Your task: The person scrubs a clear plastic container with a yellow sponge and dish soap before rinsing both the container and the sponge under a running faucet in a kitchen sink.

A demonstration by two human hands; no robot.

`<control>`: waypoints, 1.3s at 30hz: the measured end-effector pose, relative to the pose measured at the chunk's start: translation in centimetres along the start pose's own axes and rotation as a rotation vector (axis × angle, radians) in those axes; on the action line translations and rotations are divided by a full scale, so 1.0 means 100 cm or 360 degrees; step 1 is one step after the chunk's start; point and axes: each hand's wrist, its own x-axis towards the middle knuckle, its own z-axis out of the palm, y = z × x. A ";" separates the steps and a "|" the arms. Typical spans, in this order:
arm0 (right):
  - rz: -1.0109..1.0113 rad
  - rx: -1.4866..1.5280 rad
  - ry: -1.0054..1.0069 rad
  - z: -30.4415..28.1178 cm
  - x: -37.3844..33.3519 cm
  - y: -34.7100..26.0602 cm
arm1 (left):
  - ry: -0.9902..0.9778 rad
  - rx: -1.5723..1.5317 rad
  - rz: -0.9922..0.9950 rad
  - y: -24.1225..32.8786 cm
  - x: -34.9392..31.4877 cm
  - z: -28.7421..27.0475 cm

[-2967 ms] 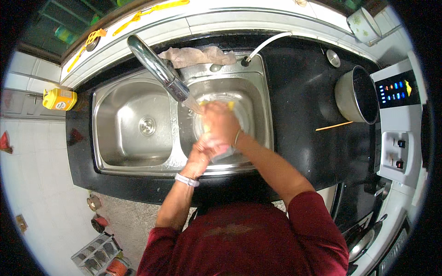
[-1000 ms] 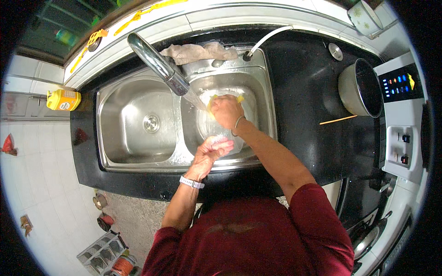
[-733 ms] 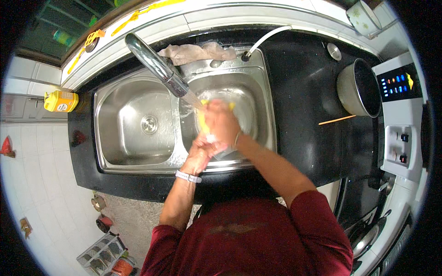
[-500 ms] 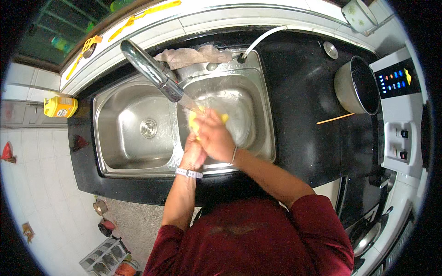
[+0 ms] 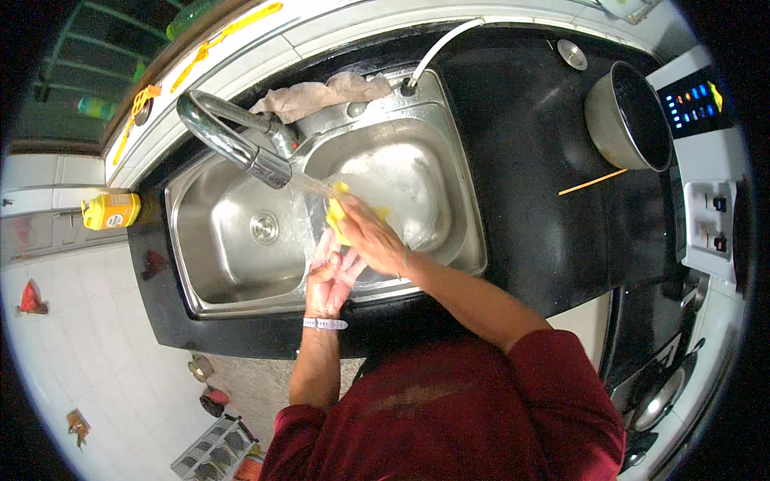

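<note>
My right hand is closed on a yellow cloth, its edges poking out around the fingers. Water runs from the chrome faucet onto the cloth and splashes around it. Just below, my left hand is turned palm up with its fingers apart, close against the right hand. Its fingertips are partly hidden by the right hand and the spray. Both hands are over the near left part of the right basin of the steel sink.
The left basin has a round drain. A crumpled cloth lies behind the faucet, beside a white hose. On the black counter are a metal pot, an orange stick and a small lid. A yellow bottle stands far left.
The hands have come apart from a tight clasp around the yellow cloth. My left hand has turned palm up and opened, while the right keeps the cloth under the water. The view has shifted slightly.
</note>
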 end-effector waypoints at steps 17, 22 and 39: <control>0.0609 -0.0142 -0.0114 0.041 0.006 0.066 | 0.0060 0.0147 0.0015 0.013 -0.002 0.000; 0.0669 0.0364 -0.0123 0.011 -0.034 0.002 | 0.0022 0.0130 0.0015 0.013 -0.001 -0.015; 0.0245 0.0002 0.0157 0.023 0.020 -0.007 | 0.0101 0.0212 0.0074 0.022 -0.008 -0.006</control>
